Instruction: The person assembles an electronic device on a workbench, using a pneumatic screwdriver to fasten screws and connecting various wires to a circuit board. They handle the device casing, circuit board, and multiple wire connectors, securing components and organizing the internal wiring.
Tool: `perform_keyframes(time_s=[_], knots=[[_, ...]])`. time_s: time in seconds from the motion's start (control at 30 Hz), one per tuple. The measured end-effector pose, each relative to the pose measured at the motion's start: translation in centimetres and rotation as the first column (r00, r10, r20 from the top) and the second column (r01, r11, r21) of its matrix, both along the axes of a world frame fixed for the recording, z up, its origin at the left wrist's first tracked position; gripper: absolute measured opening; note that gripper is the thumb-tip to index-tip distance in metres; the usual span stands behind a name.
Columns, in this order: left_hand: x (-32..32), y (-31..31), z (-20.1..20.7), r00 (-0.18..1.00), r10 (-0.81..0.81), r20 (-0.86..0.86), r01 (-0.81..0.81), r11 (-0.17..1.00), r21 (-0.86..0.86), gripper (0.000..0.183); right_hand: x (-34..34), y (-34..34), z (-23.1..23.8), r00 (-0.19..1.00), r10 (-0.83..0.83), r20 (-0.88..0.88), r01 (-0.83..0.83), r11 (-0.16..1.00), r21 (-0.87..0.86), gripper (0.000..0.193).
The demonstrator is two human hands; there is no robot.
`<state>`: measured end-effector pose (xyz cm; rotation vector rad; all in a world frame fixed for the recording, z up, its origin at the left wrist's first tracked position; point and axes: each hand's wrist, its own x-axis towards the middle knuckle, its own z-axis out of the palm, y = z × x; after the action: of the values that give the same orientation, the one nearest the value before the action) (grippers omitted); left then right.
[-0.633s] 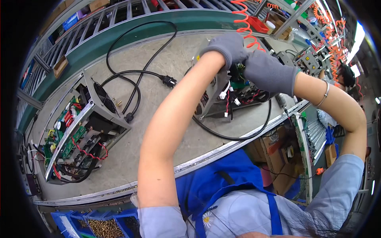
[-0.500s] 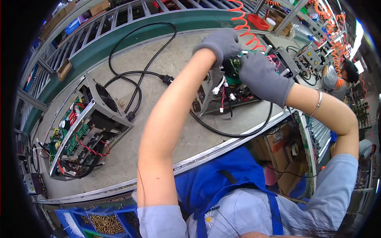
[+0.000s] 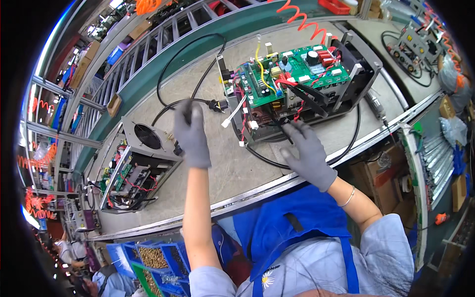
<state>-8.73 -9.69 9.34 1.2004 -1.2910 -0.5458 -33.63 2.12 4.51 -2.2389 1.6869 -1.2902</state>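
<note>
Grey bench [image 3: 232,173] before us, an open unit [image 3: 297,81] near its right end. Our right hand [image 3: 309,153], fingers apart, is at its front; our left hand [image 3: 192,131], near a plug [image 3: 218,105], blurs: grip unclear.

Right hand [image 3: 309,156] (gloved, fingers spread) near green circuit board [image 3: 299,69] — left hand [image 3: 193,133] near black plug [image 3: 217,105].

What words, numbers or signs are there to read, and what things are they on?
There are none I can quote.
Light-blue shirt: dark lettering beside the daisy print, too small to read clearly.
Green circuit board: any markings are too small to read.
</note>
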Motion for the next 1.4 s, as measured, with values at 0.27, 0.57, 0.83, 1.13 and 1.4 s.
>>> perform_keyframes(time_s=[0.27,0.57,0.83,1.13,1.4], knots=[[-1.8,4.3,-8.9,0.970,-0.220,0.103,0.174,0.924,0.341,0.038,-1.2,-1.4,-3.1,0.985,0.011,0.174,-0.030,0.994,0.107,0.046],[-1.5,2.3,-9.0,0.989,-0.145,0.035,0.117,0.896,0.428,0.031,2.6,-2.8,-4.9,0.987,0.114,0.110,-0.154,0.850,0.505,0.057],[-6.1,11.8,-11.0,0.992,-0.017,-0.124,0.046,0.971,0.234,0.030,0.6,-5.1,-1.5,0.808,-0.054,0.586,-0.480,0.516,0.709,0.033],[-12.9,11.1,-9.8,0.803,-0.193,-0.564,0.473,0.782,0.406,0.044,-2.5,-2.8,-5.8,0.967,-0.148,0.208,0.017,0.850,0.526,0.056],[-12.5,9.2,-10.1,0.688,-0.174,-0.704,0.553,0.755,0.354,0.033,-1.2,-5.9,-6.0,0.990,-0.137,-0.043,0.144,0.947,0.286,0.034]])
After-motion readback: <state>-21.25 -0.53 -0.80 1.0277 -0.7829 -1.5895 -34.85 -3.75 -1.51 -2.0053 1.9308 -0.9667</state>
